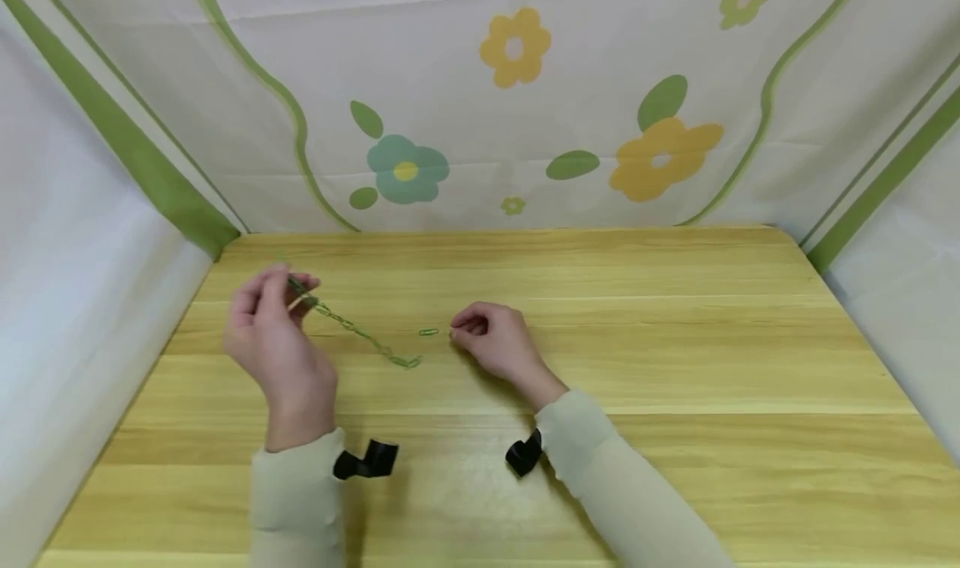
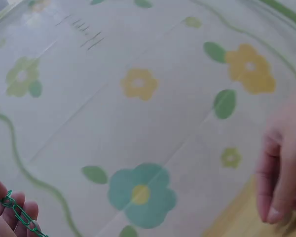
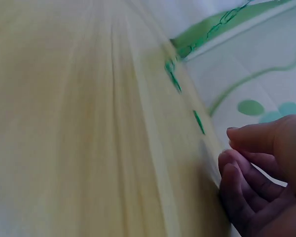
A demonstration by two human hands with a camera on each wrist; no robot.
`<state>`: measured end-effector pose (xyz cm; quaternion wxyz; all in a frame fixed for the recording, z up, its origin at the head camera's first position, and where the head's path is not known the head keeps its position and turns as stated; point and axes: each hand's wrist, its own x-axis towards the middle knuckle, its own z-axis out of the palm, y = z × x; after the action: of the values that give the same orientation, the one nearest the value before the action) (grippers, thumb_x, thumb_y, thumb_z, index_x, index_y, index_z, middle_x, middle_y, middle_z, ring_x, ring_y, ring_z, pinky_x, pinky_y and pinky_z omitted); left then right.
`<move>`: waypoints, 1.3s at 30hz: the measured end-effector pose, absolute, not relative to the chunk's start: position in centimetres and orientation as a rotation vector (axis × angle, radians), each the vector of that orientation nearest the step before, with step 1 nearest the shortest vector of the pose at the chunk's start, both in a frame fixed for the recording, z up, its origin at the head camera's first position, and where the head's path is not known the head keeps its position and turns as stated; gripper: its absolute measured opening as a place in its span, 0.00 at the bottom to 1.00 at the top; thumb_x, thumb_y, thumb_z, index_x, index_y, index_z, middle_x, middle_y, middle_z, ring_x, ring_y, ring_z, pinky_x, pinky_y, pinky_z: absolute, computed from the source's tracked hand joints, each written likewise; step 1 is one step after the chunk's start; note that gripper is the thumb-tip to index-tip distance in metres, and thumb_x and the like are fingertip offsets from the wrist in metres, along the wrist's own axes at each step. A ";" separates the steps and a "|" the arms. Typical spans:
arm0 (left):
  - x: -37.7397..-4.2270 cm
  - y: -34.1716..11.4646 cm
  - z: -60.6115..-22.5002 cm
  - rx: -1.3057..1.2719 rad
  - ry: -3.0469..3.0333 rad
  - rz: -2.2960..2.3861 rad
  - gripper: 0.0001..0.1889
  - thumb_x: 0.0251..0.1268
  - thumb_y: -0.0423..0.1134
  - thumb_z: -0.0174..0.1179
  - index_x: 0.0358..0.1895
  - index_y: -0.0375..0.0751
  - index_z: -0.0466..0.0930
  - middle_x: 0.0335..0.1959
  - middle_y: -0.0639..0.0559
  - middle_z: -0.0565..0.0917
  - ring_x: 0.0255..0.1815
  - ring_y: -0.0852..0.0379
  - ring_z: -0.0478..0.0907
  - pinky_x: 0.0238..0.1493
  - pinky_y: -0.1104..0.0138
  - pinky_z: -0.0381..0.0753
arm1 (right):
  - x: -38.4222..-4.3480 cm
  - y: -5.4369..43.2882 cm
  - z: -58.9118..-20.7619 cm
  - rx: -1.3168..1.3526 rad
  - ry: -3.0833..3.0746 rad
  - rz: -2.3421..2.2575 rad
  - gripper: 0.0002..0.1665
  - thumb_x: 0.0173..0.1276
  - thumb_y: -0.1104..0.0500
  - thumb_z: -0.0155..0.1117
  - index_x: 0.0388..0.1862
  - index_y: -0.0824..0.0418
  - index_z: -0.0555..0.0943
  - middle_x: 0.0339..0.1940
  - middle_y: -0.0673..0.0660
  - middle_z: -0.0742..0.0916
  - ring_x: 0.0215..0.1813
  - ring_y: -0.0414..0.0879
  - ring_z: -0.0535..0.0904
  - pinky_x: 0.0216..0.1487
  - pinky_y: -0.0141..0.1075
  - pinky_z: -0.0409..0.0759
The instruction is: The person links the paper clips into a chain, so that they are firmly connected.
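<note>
A chain of linked green paper clips (image 1: 348, 324) hangs slantwise from my left hand (image 1: 279, 343), its lower end on the table. In the left wrist view, the thumb and fingers of that hand pinch the top of the chain (image 2: 23, 216). One loose green paper clip (image 1: 428, 332) lies between the chain's lower end and my right hand (image 1: 498, 339). The right wrist view shows the right fingers loosely curled, a small gap between thumb and forefinger and nothing visible there. This loose clip (image 3: 199, 122) sits just beyond those fingertips, apart from them.
The wood-grain tabletop (image 1: 675, 343) reaches back to a white cloth (image 1: 465, 126) printed with flowers and leaves. White cloth walls also stand at the left and right. A black wrist mount (image 1: 367, 459) sticks out from the left sleeve, another (image 1: 523, 454) from the right.
</note>
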<state>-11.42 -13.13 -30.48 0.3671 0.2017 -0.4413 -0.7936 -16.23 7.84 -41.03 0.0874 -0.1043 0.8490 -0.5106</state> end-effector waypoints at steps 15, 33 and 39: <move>-11.5 -18.0 -30.7 0.662 -0.962 -2.053 0.06 0.69 0.29 0.72 0.41 0.28 0.87 0.30 0.43 0.88 0.31 0.49 0.87 0.34 0.67 0.83 | -17.3 4.2 -40.7 -0.314 2.805 -1.077 0.05 0.70 0.48 0.79 0.39 0.45 0.92 0.37 0.44 0.87 0.39 0.40 0.82 0.40 0.37 0.78; -12.2 -15.1 -32.0 0.692 -1.327 -2.113 0.05 0.76 0.35 0.69 0.45 0.36 0.88 0.33 0.51 0.92 0.35 0.56 0.89 0.37 0.71 0.83 | -16.9 4.8 -40.5 -0.352 2.763 -1.007 0.07 0.81 0.51 0.67 0.45 0.52 0.87 0.40 0.48 0.87 0.40 0.42 0.82 0.43 0.40 0.82; -12.3 -12.5 -32.7 0.652 -1.540 -2.104 0.07 0.78 0.38 0.67 0.48 0.38 0.87 0.33 0.58 0.92 0.37 0.60 0.90 0.40 0.71 0.83 | -15.9 6.7 -41.1 -0.286 2.574 -1.460 0.06 0.85 0.57 0.60 0.51 0.58 0.80 0.43 0.54 0.87 0.43 0.44 0.81 0.47 0.38 0.82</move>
<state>-12.28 -12.51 -32.73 0.2251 0.2363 -0.5583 -0.7628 -15.86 6.66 -41.09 0.0842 -0.0958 0.8628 -0.4892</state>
